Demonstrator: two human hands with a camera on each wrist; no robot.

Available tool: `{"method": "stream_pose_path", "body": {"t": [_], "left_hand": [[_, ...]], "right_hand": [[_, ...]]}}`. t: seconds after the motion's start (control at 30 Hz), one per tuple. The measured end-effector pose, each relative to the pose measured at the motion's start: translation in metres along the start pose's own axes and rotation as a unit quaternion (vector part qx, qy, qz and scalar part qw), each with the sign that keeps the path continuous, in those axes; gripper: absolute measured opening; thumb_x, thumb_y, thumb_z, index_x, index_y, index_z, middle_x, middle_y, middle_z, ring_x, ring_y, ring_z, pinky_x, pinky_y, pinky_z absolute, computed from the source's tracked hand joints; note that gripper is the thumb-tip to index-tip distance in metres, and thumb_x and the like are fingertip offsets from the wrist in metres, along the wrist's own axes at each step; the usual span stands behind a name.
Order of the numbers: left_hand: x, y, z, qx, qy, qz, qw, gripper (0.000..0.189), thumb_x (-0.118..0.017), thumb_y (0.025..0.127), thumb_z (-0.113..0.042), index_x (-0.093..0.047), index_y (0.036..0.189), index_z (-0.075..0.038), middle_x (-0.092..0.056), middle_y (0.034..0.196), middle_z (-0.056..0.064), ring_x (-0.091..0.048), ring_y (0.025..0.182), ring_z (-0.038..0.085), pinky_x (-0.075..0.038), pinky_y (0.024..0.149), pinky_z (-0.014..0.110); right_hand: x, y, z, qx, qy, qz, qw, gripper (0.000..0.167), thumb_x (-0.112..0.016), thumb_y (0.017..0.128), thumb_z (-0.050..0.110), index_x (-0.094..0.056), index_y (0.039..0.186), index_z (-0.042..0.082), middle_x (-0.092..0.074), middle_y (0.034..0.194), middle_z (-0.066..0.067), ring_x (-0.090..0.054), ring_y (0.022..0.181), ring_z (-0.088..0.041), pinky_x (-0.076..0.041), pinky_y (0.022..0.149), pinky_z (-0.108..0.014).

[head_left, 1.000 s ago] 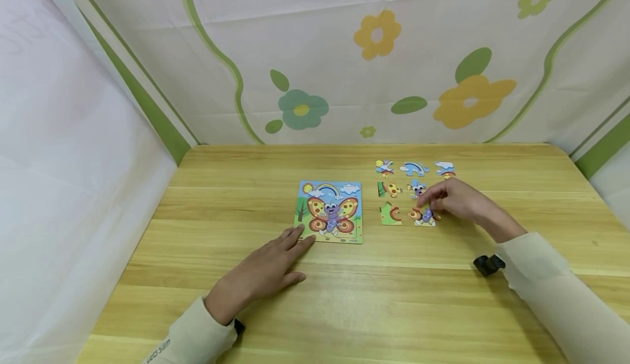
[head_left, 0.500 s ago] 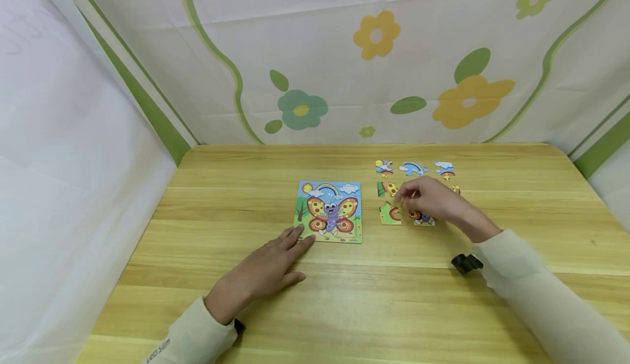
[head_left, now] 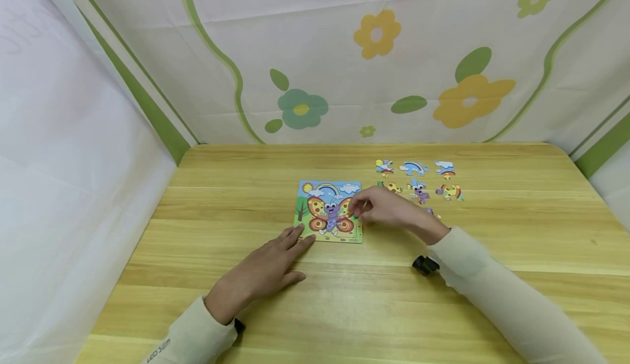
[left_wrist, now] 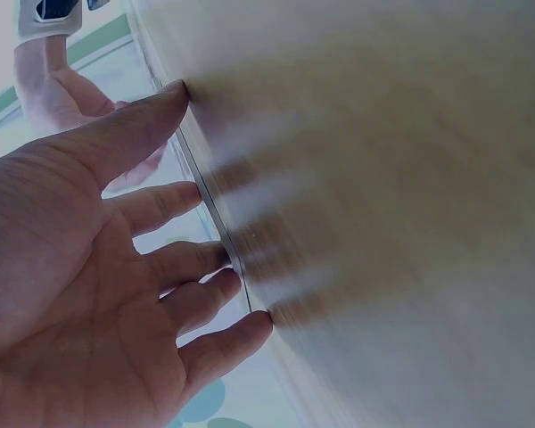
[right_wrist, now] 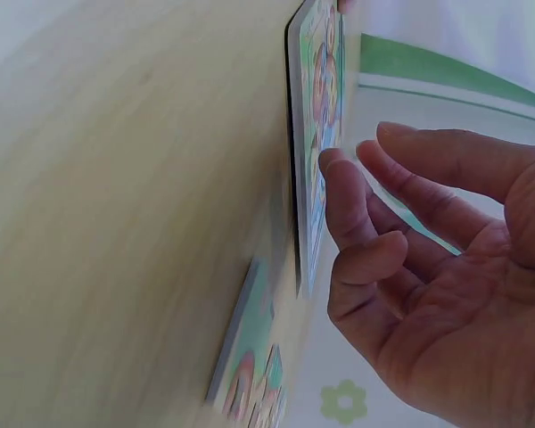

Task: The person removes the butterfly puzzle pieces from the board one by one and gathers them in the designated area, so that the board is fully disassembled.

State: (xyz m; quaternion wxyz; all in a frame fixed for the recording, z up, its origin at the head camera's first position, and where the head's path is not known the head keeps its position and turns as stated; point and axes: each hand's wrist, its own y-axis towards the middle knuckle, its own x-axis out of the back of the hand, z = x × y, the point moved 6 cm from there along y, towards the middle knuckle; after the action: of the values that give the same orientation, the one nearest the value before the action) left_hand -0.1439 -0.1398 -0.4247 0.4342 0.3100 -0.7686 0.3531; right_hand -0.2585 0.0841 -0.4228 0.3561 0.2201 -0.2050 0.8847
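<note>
A square butterfly picture board (head_left: pixel 325 194) lies flat on the table. My left hand (head_left: pixel 266 268) is spread on the table with its fingertips at the board's near left corner. In the left wrist view those fingers are extended, with the tips against the surface. My right hand (head_left: pixel 381 205) hovers over the board's right edge. Its fingers curl loosely and nothing shows between thumb and fingertips in the right wrist view. Close by lies a puzzle piece (right_wrist: pixel 250 357), below the board's side in that view. The right hand hides part of the pieces' lower row.
Right of the board, loose puzzle pieces lie in rows: a rainbow piece (head_left: pixel 414 168), a cloud piece (head_left: pixel 445 166), a butterfly-head piece (head_left: pixel 419 191) and several others. The wooden table (head_left: pixel 236 189) ends at a flower-printed fabric wall (head_left: pixel 344 107).
My right hand has moved left from the lower right puzzle pieces, across the rows, to the board's right edge. My left hand and the board have stayed in place.
</note>
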Motion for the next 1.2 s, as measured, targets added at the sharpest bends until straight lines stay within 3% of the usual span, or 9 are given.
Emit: {"method": "stream_pose_path", "body": {"t": [0.27,0.5,1.0,1.2], "left_hand": [[0.0,0.0,0.0,0.001,0.004,-0.001,1.0,0.07,-0.065,0.105,-0.035,-0.036,0.165,-0.012,-0.024,0.173,0.019,-0.027,0.159,0.042,-0.035,0.123,0.059],[0.0,-0.001,-0.001,0.001,0.003,-0.003,1.0,0.07,-0.066,0.104,-0.033,-0.036,0.164,-0.012,-0.025,0.173,0.02,-0.028,0.158,0.043,-0.035,0.123,0.06],[-0.001,-0.001,-0.001,-0.002,0.005,-0.008,1.0,0.07,-0.066,0.104,-0.033,-0.037,0.164,-0.011,-0.025,0.173,0.02,-0.028,0.158,0.043,-0.035,0.123,0.059],[-0.001,-0.001,-0.001,-0.005,0.007,-0.01,0.9999,0.07,-0.066,0.104,-0.033,-0.036,0.164,-0.011,-0.025,0.172,0.021,-0.028,0.158,0.043,-0.035,0.123,0.059]], "right_hand": [[-0.007,0.013,0.01,-0.005,-0.024,-0.006,0.9997,0.027,-0.064,0.092,-0.01,-0.074,0.116,-0.002,-0.068,0.097,-0.014,-0.06,0.088,-0.02,-0.05,0.075,-0.029],[-0.008,0.017,0.011,-0.018,-0.063,-0.008,0.9978,0.027,-0.065,0.093,-0.007,-0.076,0.115,0.003,-0.073,0.106,-0.012,-0.063,0.095,-0.022,-0.054,0.081,-0.033],[-0.011,0.023,0.006,-0.064,-0.033,0.016,0.9973,0.03,-0.059,0.094,-0.01,-0.074,0.119,-0.003,-0.068,0.101,-0.012,-0.055,0.088,-0.02,-0.046,0.073,-0.029],[-0.009,0.024,0.006,-0.075,-0.052,0.008,0.9958,0.02,-0.062,0.094,-0.008,-0.075,0.108,-0.002,-0.068,0.097,-0.01,-0.055,0.084,-0.018,-0.045,0.072,-0.028]]}}
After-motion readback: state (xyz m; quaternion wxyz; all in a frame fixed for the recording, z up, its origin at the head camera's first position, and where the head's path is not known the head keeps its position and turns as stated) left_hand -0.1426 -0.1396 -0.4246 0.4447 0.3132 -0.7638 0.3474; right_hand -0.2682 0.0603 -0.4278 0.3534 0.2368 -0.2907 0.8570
